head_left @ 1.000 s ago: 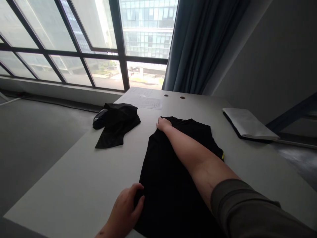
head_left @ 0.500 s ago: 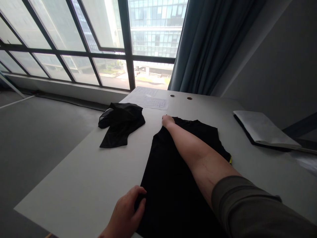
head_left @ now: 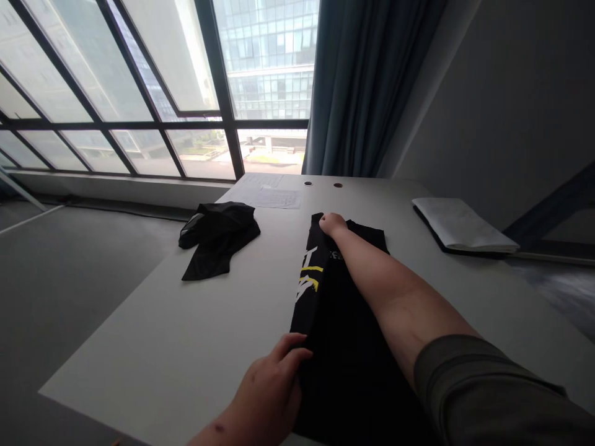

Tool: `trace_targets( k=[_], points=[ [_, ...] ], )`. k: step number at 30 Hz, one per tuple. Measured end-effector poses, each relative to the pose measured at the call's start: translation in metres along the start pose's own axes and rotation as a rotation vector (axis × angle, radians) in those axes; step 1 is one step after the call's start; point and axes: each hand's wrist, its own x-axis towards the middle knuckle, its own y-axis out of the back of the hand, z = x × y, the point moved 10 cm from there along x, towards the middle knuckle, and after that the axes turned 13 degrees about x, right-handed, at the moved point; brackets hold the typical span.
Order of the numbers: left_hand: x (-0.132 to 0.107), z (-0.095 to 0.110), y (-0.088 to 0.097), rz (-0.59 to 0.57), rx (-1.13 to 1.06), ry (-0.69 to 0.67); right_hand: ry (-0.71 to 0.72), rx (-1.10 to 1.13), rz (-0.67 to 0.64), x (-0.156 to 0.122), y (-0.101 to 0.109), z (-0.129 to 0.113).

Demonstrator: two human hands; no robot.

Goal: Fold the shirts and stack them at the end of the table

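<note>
A black T-shirt lies on the white table, its collar end away from me. Its left side is lifted and turned inward, baring a strip with a white and yellow print. My right hand reaches across the shirt, closed on the cloth near the collar. Lower down, my left hand pinches the shirt's left edge between thumb and fingers. My right forearm covers part of the shirt's right side.
A crumpled black garment lies on the table to the left. Papers and two cable holes are at the far end. A folded white item sits on the right. Windows and a blue curtain stand beyond.
Both hands have moved right, bringing the shirt's left edge inward. The printed strip now shows along that side. The view has shifted slightly.
</note>
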Motion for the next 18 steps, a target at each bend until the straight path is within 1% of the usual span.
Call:
trace_targets(
  k=[2, 5, 7, 9, 11, 13, 16, 18],
  points=[
    [0.007, 0.018, -0.011, -0.099, 0.04, -0.042, -0.004, -0.005, -0.036, -0.006, -0.005, 0.014],
    [0.014, 0.041, -0.027, -0.237, 0.087, -0.106, -0.01, -0.022, -0.082, -0.014, -0.02, 0.028],
    [0.016, 0.054, -0.035, -0.322, 0.112, -0.161, -0.024, -0.03, -0.084, -0.019, -0.031, 0.036],
    [0.018, 0.061, -0.039, -0.369, 0.124, -0.21, -0.039, -0.027, -0.065, -0.024, -0.04, 0.042],
    [0.023, 0.062, -0.04, -0.338, 0.111, -0.234, -0.043, -0.015, -0.041, -0.03, -0.047, 0.046],
    [0.033, 0.056, -0.039, -0.233, 0.101, -0.233, -0.02, 0.0, 0.011, -0.036, -0.047, 0.047],
    [0.048, 0.042, -0.045, -0.084, 0.139, -0.233, 0.044, 0.027, 0.162, -0.045, -0.034, 0.043],
    [0.054, 0.037, -0.053, -0.043, 0.17, -0.236, 0.081, 0.039, 0.228, -0.051, -0.026, 0.04]
  ],
)
